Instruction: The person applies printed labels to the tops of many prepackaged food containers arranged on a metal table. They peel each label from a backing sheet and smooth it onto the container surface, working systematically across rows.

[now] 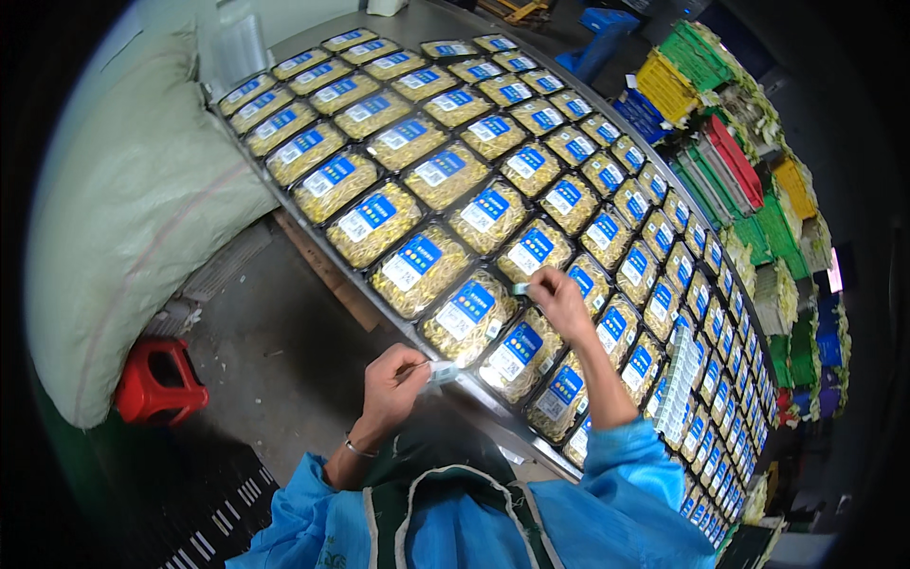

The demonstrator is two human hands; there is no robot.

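Wrapped black trays of bean sprouts (419, 267) with blue and white labels stand in rows on a metal table (561, 459). My left hand (392, 380), a bracelet at its wrist, pinches a strip of small stickers (442, 373) just off the table's near edge. My right hand (559, 297) holds one small pale sticker (521, 289) between thumb and fingers, over the gap among the near trays. Small white stickers show at the corner of the nearest tray (469, 320) and on some others. A stack of sticker sheets or strips (675, 384) lies on trays to the right.
A large pale woven sack (135, 199) bulges at the left, with a red plastic stool (160, 380) below it. Coloured crates (711, 178) with leafy vegetables are stacked beyond the table's right side. Clear plastic containers (242, 46) stand at the far left corner.
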